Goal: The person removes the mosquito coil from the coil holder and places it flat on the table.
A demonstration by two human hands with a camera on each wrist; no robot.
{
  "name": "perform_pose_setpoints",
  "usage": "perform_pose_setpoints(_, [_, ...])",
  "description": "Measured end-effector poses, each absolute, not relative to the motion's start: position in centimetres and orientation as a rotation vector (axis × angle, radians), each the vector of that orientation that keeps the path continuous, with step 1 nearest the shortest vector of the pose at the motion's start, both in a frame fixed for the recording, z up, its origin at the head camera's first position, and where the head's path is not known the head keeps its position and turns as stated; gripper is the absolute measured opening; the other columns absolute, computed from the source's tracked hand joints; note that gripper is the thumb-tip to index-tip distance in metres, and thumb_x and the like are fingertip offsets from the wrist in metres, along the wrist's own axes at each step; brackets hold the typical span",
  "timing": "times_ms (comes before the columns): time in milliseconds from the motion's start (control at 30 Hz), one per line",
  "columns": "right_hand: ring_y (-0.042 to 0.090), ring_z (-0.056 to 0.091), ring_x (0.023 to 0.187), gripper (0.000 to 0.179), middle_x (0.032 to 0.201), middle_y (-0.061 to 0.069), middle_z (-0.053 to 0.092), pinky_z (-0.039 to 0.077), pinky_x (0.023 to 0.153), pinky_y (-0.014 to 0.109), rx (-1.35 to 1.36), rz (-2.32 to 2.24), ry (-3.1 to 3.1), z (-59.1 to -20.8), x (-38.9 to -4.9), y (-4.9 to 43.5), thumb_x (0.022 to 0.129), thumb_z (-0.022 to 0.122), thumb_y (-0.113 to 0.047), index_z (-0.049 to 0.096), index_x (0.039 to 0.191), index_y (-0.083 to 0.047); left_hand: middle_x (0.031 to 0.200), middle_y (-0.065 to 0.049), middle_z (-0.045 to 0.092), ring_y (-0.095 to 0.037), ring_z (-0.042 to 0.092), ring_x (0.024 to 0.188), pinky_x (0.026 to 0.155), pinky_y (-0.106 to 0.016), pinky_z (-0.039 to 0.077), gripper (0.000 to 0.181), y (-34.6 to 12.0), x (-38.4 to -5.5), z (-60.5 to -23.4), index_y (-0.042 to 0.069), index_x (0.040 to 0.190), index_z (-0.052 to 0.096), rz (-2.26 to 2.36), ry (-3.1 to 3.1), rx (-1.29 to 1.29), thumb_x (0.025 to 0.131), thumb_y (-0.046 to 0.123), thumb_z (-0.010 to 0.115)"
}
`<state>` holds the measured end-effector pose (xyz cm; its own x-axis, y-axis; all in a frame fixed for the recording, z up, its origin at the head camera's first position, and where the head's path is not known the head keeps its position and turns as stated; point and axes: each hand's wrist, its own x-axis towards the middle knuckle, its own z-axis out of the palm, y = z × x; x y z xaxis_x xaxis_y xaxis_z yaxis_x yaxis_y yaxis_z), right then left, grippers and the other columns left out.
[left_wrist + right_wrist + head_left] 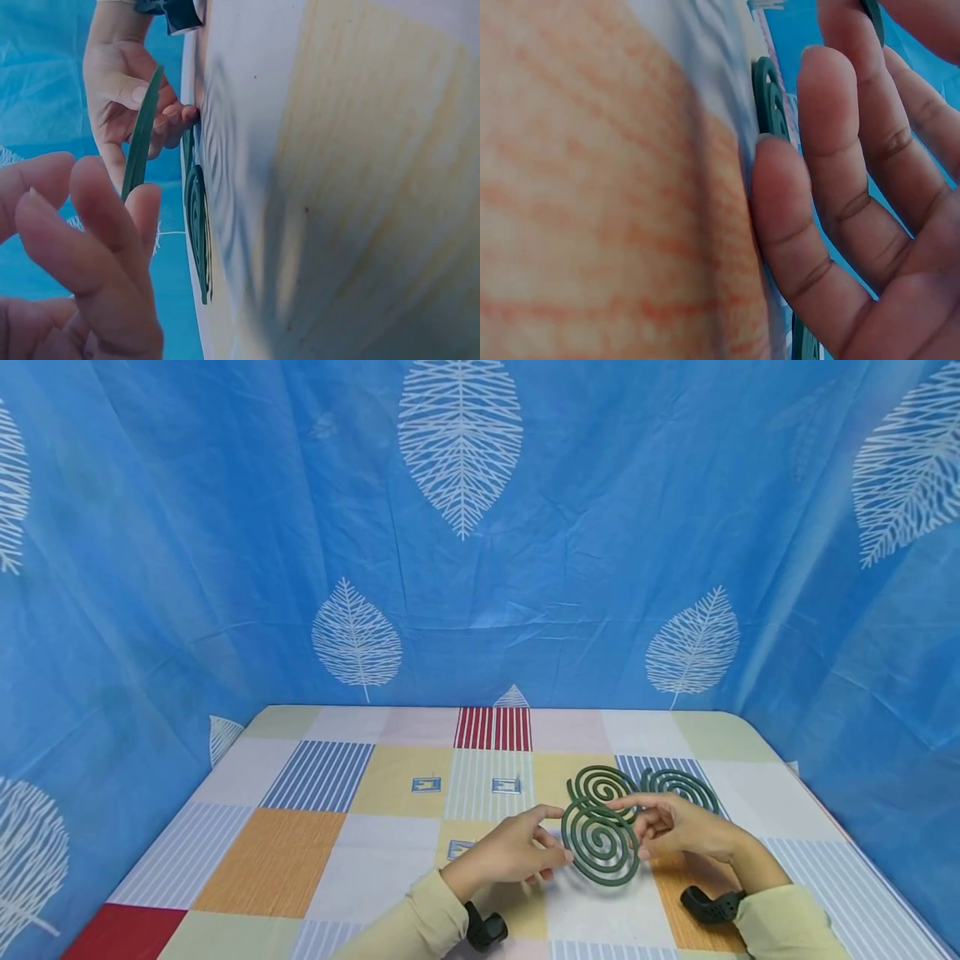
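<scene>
A dark green mosquito coil (602, 850) is held up over the table between both hands, its flat spiral face tilted towards the head camera. At its left edge, my left hand (517, 847) pinches the rim with thumb and fingers. My right hand (684, 828) grips the opposite edge, index finger at the top and thumb lower down. Edge-on, the same coil (141, 139) shows as a thin strip in the left wrist view. Only a small dark bit of the coil (874, 21) appears by the right fingertips in the right wrist view.
Two more green coils lie on the table behind the hands: one coil (600, 767) just past the held one, another coil (701, 785) to its right, partly covered by my right hand. A patchwork-patterned cloth (390, 860) covers the table. Blue leaf-print curtains (570, 568) enclose it.
</scene>
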<state>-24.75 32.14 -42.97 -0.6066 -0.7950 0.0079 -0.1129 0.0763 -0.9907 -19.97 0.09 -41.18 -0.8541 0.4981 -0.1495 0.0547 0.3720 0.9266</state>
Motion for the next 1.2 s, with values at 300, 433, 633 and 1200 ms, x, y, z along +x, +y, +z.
perform_pose_setpoints(300, [0.010,0.071,0.082,0.066,0.097,0.001,0.074,0.061,0.075,0.028,-0.867,-1.518,1.830,-42.95,-24.81,32.28,0.099,0.072,0.007,0.036,0.152,0.023,0.089,0.002,0.072,-0.018,0.064,0.061,0.054,-0.028,0.052,0.059,0.17,-19.85,-41.37,0.007,0.152,0.057,1.438,2.187,0.444,0.098,0.013,0.080])
perform_pose_setpoints(433, [0.006,0.064,0.077,0.066,0.096,0.002,0.073,0.054,0.067,0.024,-0.890,-1.483,1.857,-42.99,-24.83,32.43,0.098,0.073,0.007,0.037,0.151,0.024,0.087,0.002,0.072,-0.016,0.064,0.061,0.054,-0.028,0.053,0.059,0.21,-19.80,-41.53,0.007,0.151,0.057,1.400,2.181,0.446,0.098,0.015,0.081])
perform_pose_setpoints(633, [0.003,0.055,0.070,0.065,0.095,-0.001,0.073,0.041,0.055,0.026,-0.926,-1.457,1.851,-43.20,-24.79,32.60,0.097,0.073,0.008,0.037,0.148,0.026,0.081,0.001,0.071,-0.014,0.061,0.056,0.052,-0.026,0.051,0.058,0.34,-19.59,-41.81,0.005,0.150,0.058,1.357,2.183,0.472,0.098,0.014,0.081])
perform_pose_setpoints(1200, [0.002,0.057,0.072,0.059,0.094,0.010,0.075,0.046,0.062,0.021,-0.921,-1.417,1.864,-43.32,-24.88,33.01,0.097,0.073,0.007,0.045,0.146,0.024,0.073,-0.004,0.070,-0.013,0.059,0.054,0.051,-0.024,0.048,0.057,0.45,-19.42,-42.01,-0.003,0.149,0.058,1.289,2.152,0.514,0.098,0.013,0.079])
